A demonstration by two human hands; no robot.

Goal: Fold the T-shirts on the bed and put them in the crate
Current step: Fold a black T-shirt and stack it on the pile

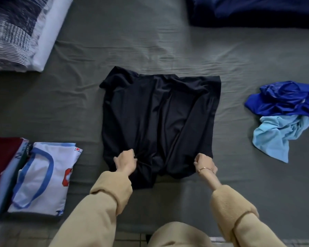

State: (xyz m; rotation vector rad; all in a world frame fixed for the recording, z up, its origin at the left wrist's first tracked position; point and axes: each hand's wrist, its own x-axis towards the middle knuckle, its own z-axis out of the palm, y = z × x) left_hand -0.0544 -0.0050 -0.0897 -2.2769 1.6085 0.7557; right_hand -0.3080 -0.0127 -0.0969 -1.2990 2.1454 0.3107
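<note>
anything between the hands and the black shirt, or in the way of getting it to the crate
Nothing lies between them: the left hand and right hand both already grip the near edge of the black shirt. The crate is not in view, so the path to it cannot be judged. A folded stack lies to the left, loose blue shirts to the right.

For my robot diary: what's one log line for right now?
fold | left hand, right hand grip black T-shirt near edge | on bed

The folded shirt stack (25, 175) and dark blue fabric (257, 9) are cut off.
</note>
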